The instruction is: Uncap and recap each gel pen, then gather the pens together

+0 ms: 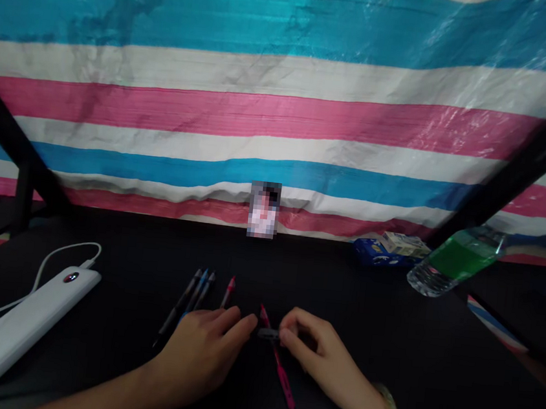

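Note:
My left hand [212,348] rests low over the table, fingers curled down. A red-tipped pen [229,291] runs under its knuckles; what its fingertips hold, if anything, is hidden. My right hand [314,342] pinches the end of a small grey translucent piece [268,334], which looks like a pen cap, between thumb and index finger. This piece lies across a bright pink pen [286,381], set slantwise on the table between my hands. Just left of my left hand, a dark pen [177,308], a blue pen [202,283] and another dark pen [208,285] lie side by side.
A white power bank [20,327] with a white cable [45,265] occupies the black table's left side. At the back right are a blue packet [370,252], a small pale box [403,244] and a tilted green-labelled bottle [460,260]. Striped sheeting [263,115] hangs behind.

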Demonstrator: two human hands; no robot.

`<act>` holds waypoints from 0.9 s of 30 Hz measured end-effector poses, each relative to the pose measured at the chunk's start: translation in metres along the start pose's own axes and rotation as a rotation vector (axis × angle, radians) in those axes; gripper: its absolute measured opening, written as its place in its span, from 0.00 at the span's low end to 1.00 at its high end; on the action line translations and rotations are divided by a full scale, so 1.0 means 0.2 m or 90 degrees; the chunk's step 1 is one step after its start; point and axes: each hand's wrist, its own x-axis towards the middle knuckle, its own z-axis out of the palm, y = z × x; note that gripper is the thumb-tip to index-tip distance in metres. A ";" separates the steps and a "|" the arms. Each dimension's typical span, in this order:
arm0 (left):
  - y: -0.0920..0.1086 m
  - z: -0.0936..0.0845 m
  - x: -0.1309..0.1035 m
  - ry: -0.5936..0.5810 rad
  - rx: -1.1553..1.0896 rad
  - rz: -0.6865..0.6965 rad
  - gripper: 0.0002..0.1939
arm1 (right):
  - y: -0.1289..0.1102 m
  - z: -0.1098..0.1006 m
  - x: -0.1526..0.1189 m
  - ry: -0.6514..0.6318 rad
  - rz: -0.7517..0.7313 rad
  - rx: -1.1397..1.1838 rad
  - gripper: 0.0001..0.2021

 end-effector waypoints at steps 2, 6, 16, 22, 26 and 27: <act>0.00 0.00 0.00 0.001 0.002 0.001 0.12 | 0.00 0.00 0.00 -0.002 0.009 0.023 0.09; 0.00 0.00 -0.01 0.000 0.003 0.005 0.12 | 0.01 0.01 0.00 -0.039 0.048 0.057 0.13; 0.01 0.00 -0.01 -0.013 -0.010 0.017 0.13 | 0.04 0.03 0.01 -0.068 0.068 0.159 0.15; 0.00 0.00 -0.01 -0.008 -0.012 0.025 0.13 | 0.04 0.03 0.01 -0.055 0.083 0.215 0.14; 0.00 0.00 -0.01 0.003 -0.023 0.025 0.12 | 0.04 0.04 0.01 -0.081 0.098 0.213 0.17; 0.00 0.00 -0.01 0.009 -0.027 0.022 0.11 | 0.05 0.04 0.01 -0.075 0.098 0.206 0.16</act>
